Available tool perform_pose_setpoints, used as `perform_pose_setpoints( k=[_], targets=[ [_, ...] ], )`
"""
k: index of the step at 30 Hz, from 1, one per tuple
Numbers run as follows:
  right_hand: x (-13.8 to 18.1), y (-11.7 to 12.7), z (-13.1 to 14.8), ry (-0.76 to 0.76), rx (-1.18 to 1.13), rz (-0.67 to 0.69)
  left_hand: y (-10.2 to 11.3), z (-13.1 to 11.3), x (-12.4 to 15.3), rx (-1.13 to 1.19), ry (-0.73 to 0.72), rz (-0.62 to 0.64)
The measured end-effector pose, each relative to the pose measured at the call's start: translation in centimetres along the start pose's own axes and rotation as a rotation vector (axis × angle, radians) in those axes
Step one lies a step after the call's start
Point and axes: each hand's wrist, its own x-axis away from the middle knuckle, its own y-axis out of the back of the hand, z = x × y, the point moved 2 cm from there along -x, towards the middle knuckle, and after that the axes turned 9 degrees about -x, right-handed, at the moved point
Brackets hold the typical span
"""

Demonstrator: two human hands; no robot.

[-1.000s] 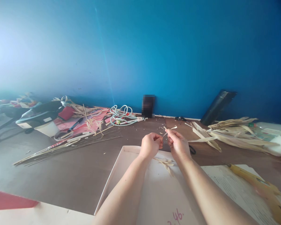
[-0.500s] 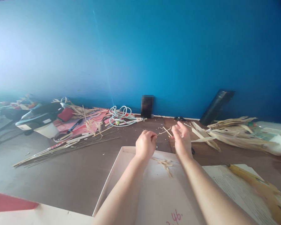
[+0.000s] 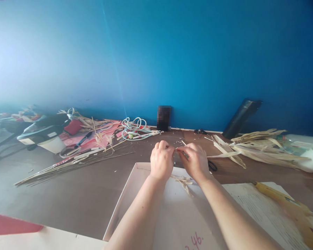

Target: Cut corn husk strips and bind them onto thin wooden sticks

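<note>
In the head view, holds the left hand (image 3: 161,161) and the right hand (image 3: 197,161) close together above the far edge of a shallow white box (image 3: 143,167), fingertip to fingertip. Curls the left hand almost into a fist, thumb pinched to forefinger, and closes the right hand in a flatter pinch, gripping between the two a thin pale strip (image 3: 183,142), mostly hidden by the fingers but visible at one tip just beyond the right hand. Has a few dried fibre scraps (image 3: 184,181) inside the box, just below the hands, and purple handwriting (image 3: 197,239) nearer the body. Shows a dark loop (image 3: 213,166) just beside the right hand. Has, to the right, a printed sheet (image 3: 247,198) with a yellow tool (image 3: 281,201) lying partly across it, and farther back dried husks (image 3: 266,152) spread on the brown surface (image 3: 80,201), near a black cylinder (image 3: 241,118) tilted toward the blue wall (image 3: 198,52). Shows, to the left, a coiled light-blue cord (image 3: 137,135), pink paper (image 3: 105,133) and a bundle of thin sticks (image 3: 75,168).
</note>
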Motion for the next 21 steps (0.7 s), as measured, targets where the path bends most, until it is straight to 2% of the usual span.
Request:
perform_pose_setpoints(
  k=[2,4,6,8,10,13,17,21],
  targets=[
    [-0.1,-0.1,0.0,-0.028,-0.06,-0.004,0.1,-0.1,0.0,0.034,0.013,-0.033],
    [-0.1,-0.3,-0.3,-0.118,-0.209,-0.015,0.3,-0.1,0.0,0.099,0.058,-0.096],
    [-0.2,-0.6,-0.9,-0.3,-0.42,-0.027,0.4,0.0,0.0,0.174,0.133,-0.154],
    [-0.2,-0.9,-1.5,-0.511,-0.649,-0.054,0.1,0.2,0.0,0.248,0.21,-0.153],
    [-0.2,-1.3,-2.0,-0.668,-0.861,-0.101,-0.5,0.4,0.0,0.333,0.266,-0.084],
    [-0.3,-1.5,-2.2,-0.797,-1.099,-0.174,-1.4,0.3,-0.1,0.482,0.3,0.07],
    [-0.4,-1.4,-1.7,-0.866,-1.289,-0.193,-1.8,-0.1,0.1,0.625,0.3,0.187],
    [-0.5,-1.2,-1.3,-0.891,-1.393,-0.199,-1.9,-0.3,0.2,0.673,0.33,0.232]
  ],
)
